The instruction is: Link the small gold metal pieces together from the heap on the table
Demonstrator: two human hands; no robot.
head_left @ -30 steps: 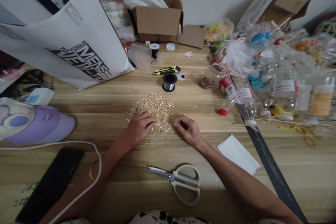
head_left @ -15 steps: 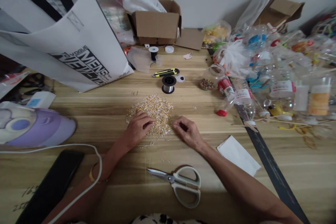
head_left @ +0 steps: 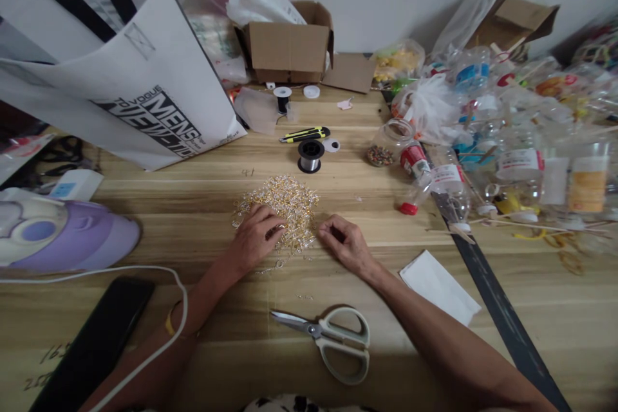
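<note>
A heap of small gold and silver metal pieces [head_left: 297,206], too fine to name singly, lies on the wooden table. My left hand [head_left: 255,232] rests over the heap's left side, fingers curled and thumb close to the index finger. Whatever those fingers grip is hidden among the pieces. Just off the heap's right edge, my right hand [head_left: 345,241] is closed in a pinch; anything in it is too small to see. A thin chain with a ring [head_left: 279,264] trails below the heap. Scissors with pale handles [head_left: 342,341] lie nearer me, blades pointing left.
Beyond the heap are a wire spool [head_left: 310,156] and a yellow-black utility knife [head_left: 304,134]. Plastic bottles [head_left: 447,177] crowd the right side, near folded white paper [head_left: 439,286]. A white bag [head_left: 159,90], purple appliance [head_left: 91,235] and black phone [head_left: 96,341] occupy the left.
The fingers of my left hand have shifted slightly right over the heap. My right hand stays in place, still pinched.
</note>
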